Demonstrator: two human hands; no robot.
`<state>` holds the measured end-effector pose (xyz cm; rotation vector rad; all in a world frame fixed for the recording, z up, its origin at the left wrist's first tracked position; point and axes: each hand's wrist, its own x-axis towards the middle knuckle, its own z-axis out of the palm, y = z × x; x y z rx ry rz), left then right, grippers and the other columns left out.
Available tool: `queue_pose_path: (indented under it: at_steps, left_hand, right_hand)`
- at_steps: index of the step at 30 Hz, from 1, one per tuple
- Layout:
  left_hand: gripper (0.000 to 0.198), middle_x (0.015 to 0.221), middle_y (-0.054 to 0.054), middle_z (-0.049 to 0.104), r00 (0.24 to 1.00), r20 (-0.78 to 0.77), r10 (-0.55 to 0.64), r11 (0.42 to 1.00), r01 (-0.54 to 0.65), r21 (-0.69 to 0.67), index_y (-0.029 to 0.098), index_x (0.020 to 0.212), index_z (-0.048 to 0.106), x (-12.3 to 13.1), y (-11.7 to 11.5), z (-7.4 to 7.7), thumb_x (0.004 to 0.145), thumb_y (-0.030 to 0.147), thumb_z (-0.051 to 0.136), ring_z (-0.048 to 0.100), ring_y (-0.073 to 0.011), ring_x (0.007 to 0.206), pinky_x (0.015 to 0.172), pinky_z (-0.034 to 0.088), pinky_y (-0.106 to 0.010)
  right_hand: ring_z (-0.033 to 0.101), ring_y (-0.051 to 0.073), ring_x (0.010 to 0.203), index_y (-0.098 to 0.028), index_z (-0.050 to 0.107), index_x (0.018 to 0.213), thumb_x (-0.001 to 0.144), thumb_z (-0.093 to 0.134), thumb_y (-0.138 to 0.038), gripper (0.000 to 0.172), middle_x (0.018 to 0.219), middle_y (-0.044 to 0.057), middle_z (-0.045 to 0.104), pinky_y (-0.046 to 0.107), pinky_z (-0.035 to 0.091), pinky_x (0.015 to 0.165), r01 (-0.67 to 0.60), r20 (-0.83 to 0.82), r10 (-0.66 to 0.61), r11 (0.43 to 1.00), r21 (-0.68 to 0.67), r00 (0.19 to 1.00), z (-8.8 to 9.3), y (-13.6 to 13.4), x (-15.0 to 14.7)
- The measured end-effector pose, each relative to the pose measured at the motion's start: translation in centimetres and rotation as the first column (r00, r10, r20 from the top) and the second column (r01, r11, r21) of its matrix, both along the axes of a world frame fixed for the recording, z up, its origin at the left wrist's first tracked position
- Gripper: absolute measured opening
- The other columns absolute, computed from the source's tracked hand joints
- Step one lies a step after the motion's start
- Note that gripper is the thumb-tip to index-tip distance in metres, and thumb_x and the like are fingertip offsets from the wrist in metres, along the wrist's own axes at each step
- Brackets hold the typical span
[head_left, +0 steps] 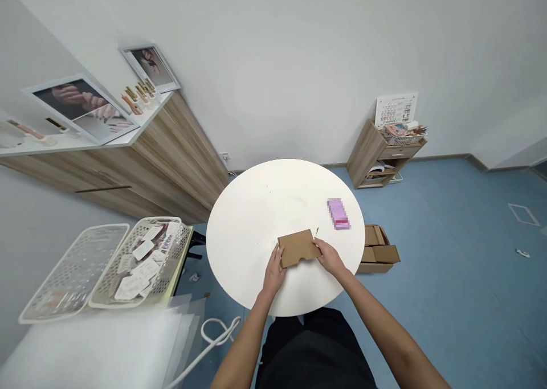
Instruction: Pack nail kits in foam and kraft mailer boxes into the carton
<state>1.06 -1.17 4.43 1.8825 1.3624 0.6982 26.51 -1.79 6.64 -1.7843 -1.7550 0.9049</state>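
A small brown cardboard box [298, 246] is held over the near part of the round white table [248, 224]. My left hand [274, 270] grips its left end, thumb at the front edge. At the right end, the fingers of my right hand [328, 254] close on the corner. The box looks flat and shut, with a notch in its near edge. Just beyond my right hand lies a tiny brown scrap [317, 230]. Farther right on the table is a purple packet [338, 213], blurred by pixelation.
An open carton of brown boxes [378, 249] stands on the floor right of the table. To the left are white baskets [96, 298], one with white cards, and a white cable [213, 343]. A wooden cabinet [179, 155] and a small drawer unit [363, 150] stand by the walls.
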Motion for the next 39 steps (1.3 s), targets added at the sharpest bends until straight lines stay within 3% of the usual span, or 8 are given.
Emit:
queue_pose_path:
  at_steps: [4, 8, 15, 19, 23, 32, 36, 39]
  left_hand:
    - [0.063, 0.161, -0.007, 0.018, 0.998, -0.063, 0.01, 1.0, -0.011, -0.011, 0.031, 0.151, 0.023, -0.4, -3.4, -1.8, 0.092, 0.023, 0.045, 0.024, -0.0235, 0.146, 0.114, 0.035, -0.041]
    - [0.057, 0.161, -0.007, 0.021, 0.998, -0.065, 0.019, 0.998, -0.023, -0.054, 0.029, 0.15, 0.028, -0.3, -5.3, -3.4, 0.095, 0.027, 0.042, 0.027, -0.0232, 0.145, 0.114, 0.034, -0.041]
    - [0.081, 0.156, -0.009, 0.033, 0.981, 0.103, 0.165, 0.983, -0.155, -0.099, 0.025, 0.153, 0.019, 0.9, -4.0, -3.6, 0.079, 0.013, 0.05, 0.03, -0.0233, 0.143, 0.117, 0.028, -0.043]
    - [0.087, 0.15, -0.009, 0.043, 0.979, 0.108, 0.172, 0.971, -0.151, -0.185, 0.024, 0.151, 0.025, 1.7, -2.6, -2.5, 0.071, 0.011, 0.055, 0.041, -0.0257, 0.137, 0.113, 0.034, -0.042]
    - [0.077, 0.138, -0.01, 0.056, 0.975, 0.079, 0.21, 0.958, -0.189, -0.218, 0.023, 0.148, 0.034, 1.8, -2.0, -0.5, 0.075, 0.015, 0.057, 0.052, -0.0268, 0.127, 0.106, 0.041, -0.042]
    - [0.039, 0.103, -0.008, 0.073, 0.96, -0.088, 0.265, 0.911, -0.279, -0.303, 0.024, 0.127, 0.061, 0.5, 0.9, 6.0, 0.092, 0.029, 0.045, 0.066, -0.0277, 0.102, 0.087, 0.047, -0.036]
    - [0.04, 0.097, -0.011, 0.073, 0.94, -0.21, 0.27, 0.917, -0.318, -0.242, 0.022, 0.129, 0.059, 0.1, 2.0, 6.4, 0.093, 0.029, 0.044, 0.065, -0.0308, 0.1, 0.088, 0.045, -0.039]
    - [0.032, 0.099, -0.01, 0.073, 0.944, -0.218, 0.25, 0.913, -0.304, -0.272, 0.024, 0.117, 0.066, -0.4, 3.2, 6.2, 0.091, 0.033, 0.048, 0.063, -0.0306, 0.104, 0.093, 0.042, -0.038]
  right_hand:
    - [0.038, 0.023, 0.138, -0.025, 0.033, 0.148, 0.081, 0.045, -0.014, 0.069, 0.154, 0.007, 0.036, 0.044, 0.036, 0.112, -0.049, 0.096, 0.042, 0.996, 0.072, 0.995, -3.3, -3.7, -0.5]
    - [0.034, 0.023, 0.141, -0.023, 0.025, 0.152, 0.084, 0.043, -0.016, 0.071, 0.156, 0.008, 0.032, 0.043, 0.034, 0.114, -0.037, 0.094, 0.032, 0.998, 0.051, 0.995, -5.5, -5.7, -1.1]
    - [0.043, 0.023, 0.134, -0.028, 0.014, 0.154, 0.075, 0.045, -0.012, 0.086, 0.152, 0.004, 0.039, 0.044, 0.038, 0.111, 0.028, 0.049, -0.03, 0.998, 0.052, 0.998, -6.2, -5.7, -2.1]
    - [0.051, 0.026, 0.124, -0.026, 0.016, 0.154, 0.074, 0.044, -0.008, 0.087, 0.138, 0.008, 0.054, 0.043, 0.044, 0.103, 0.088, 0.101, -0.087, 0.996, -0.003, 0.991, -5.3, -4.9, -2.7]
    - [0.063, 0.026, 0.104, -0.023, 0.025, 0.152, 0.08, 0.044, -0.011, 0.076, 0.11, 0.008, 0.069, 0.037, 0.048, 0.089, 0.138, 0.124, -0.118, 0.976, -0.169, 0.985, -3.2, -3.6, -2.7]
    - [0.062, 0.026, 0.1, -0.032, 0.053, 0.134, 0.09, 0.047, -0.029, 0.045, 0.106, 0.003, 0.071, 0.031, 0.042, 0.083, 0.013, -0.096, -0.027, 0.99, -0.143, 0.995, 3.4, 0.8, -0.5]
    - [0.062, 0.024, 0.087, -0.029, 0.067, 0.106, 0.088, 0.05, -0.029, 0.025, 0.087, 0.002, 0.07, 0.029, 0.042, 0.078, -0.064, -0.117, 0.042, 0.979, -0.194, 0.992, 4.3, 2.6, -0.3]
    - [0.062, 0.021, 0.076, -0.026, 0.068, 0.082, 0.084, 0.055, -0.032, 0.014, 0.073, 0.0, 0.066, 0.028, 0.044, 0.074, -0.132, -0.183, 0.082, 0.951, -0.28, 0.98, 4.7, 4.2, -0.1]
